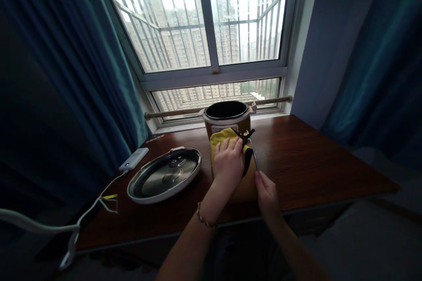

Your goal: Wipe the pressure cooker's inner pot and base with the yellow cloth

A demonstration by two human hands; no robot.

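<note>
Yellow cloth (222, 135) under left fingers (232, 144); rod (254, 154) in right fingers (259, 181).

Cloth (216, 138) — pt. hid. by L hand (228, 164)

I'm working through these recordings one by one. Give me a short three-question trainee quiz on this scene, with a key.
1. What does the right-hand grip hold?
2. True or false: the lid is fitted on the cooker.
3. Where is the left-hand grip?
A) On the white cable
B) On the yellow fabric
C) On the blue curtain

Key:
1. A thin metal rod.
2. False; it lies on the table, left of the cooker.
3. B
</note>
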